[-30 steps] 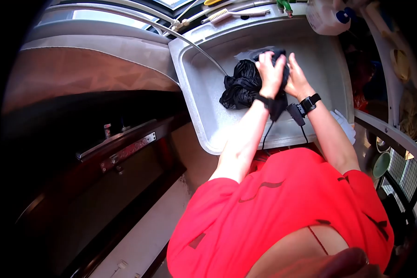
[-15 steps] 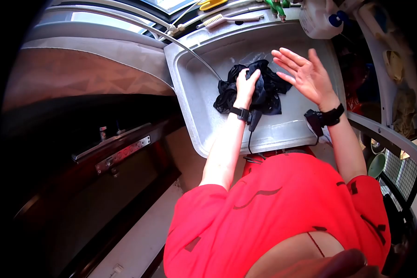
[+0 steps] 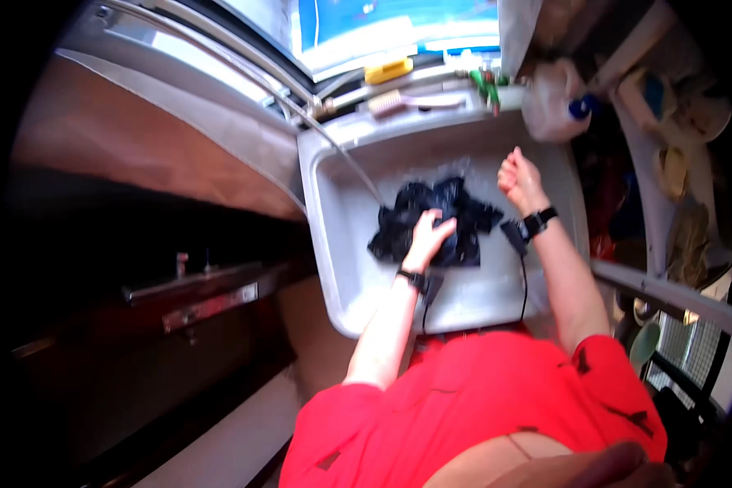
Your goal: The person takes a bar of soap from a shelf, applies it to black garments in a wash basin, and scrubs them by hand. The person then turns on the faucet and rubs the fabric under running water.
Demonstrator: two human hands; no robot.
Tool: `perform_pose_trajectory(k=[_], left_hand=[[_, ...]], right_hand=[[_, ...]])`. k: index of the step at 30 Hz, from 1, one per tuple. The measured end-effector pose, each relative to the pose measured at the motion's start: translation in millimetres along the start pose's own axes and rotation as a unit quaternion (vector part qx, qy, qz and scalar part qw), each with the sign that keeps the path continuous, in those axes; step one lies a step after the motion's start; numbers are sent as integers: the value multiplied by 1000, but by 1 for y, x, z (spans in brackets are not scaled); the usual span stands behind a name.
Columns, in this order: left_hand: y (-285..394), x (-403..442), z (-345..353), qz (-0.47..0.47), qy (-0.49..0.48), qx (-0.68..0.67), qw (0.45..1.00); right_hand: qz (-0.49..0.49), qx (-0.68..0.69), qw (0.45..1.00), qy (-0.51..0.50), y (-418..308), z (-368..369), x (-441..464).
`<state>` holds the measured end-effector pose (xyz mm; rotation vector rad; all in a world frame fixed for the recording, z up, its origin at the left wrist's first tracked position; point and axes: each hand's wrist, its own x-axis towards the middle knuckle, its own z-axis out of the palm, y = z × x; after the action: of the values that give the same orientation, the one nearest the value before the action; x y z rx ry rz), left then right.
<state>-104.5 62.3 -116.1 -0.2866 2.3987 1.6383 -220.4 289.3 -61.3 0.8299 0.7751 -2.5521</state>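
Observation:
A crumpled, wet-looking black cloth (image 3: 464,244) lies in the grey sink basin (image 3: 333,301). My left hand (image 3: 428,237) is on the near side of the cloth, thumb and fingers curled into its folds, fingertips partly hidden. Off to the right, my right hand (image 3: 520,180) is raised over the basin, apart from the cloth, its fingers curled into a fist. Nothing shows in that fist. A thin hose (image 3: 342,154) runs down into the basin and ends beside the cloth's left edge.
Behind the basin are a scrubbing brush (image 3: 390,103), a yellow brush (image 3: 389,71) and a green tap (image 3: 486,88). A whitish jug (image 3: 555,106) with a blue cap stands at the back right corner. Cables hang from both wrist straps.
My right hand has gone from spread fingers to a fist. My left hand stays on the cloth. The view has tilted up, showing more of the window.

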Motion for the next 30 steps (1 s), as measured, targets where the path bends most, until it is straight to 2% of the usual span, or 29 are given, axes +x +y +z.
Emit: perform_pose_trajectory(k=[2,3,5,7,8,10,12,14,17,19,20,22,24,27,28,29,30], left_hand=[[7,-1,-2,-42,-19,21,999],[4,-2,-1,-44,-22,10,999],[0,13,0,-38,-22,3,999],[-12,11,8,-9,1,-3,1000],[5,6,4,-26,-1,-14,1000],[2,7,4,-46,-11,-31,998],[-17,7,8,-55,-6,-126,990],[-23,2,2,-50,-10,-147,988],[-14,-12,-10,-78,-3,-184,980],[-14,-19,-14,-81,2,-196,977],[-13,-21,-15,-77,5,-202,976],[-14,-24,-16,-71,9,-201,977],[-14,-26,-17,-72,2,-218,973],[-13,-31,-20,-82,11,-223,971],[-14,-32,-20,-83,15,-224,971],[-16,-30,-20,-63,18,-196,978],[-18,-29,-18,-45,22,-167,985]], right_hand=[[-102,-107,987,-57,-9,24,0],[-166,-177,969,-49,-13,37,0],[-240,-283,928,3,-25,55,6],[-270,-412,868,69,-28,39,31],[-224,-467,854,43,-32,22,41],[-259,-652,705,101,-20,-35,89],[-190,-758,609,136,-12,-78,107],[-140,-777,578,205,-1,-117,133],[-94,-788,569,215,25,-123,152],[-124,-819,489,273,54,-120,173],[-125,-820,491,268,70,-117,183],[-133,-850,484,161,106,-100,196],[-150,-866,475,-45,143,-88,203],[-193,-841,503,-56,150,-82,195],[-152,-833,532,-29,132,-63,170],[-164,-828,536,24,121,-69,171],[-122,-831,535,94,97,-43,139]])
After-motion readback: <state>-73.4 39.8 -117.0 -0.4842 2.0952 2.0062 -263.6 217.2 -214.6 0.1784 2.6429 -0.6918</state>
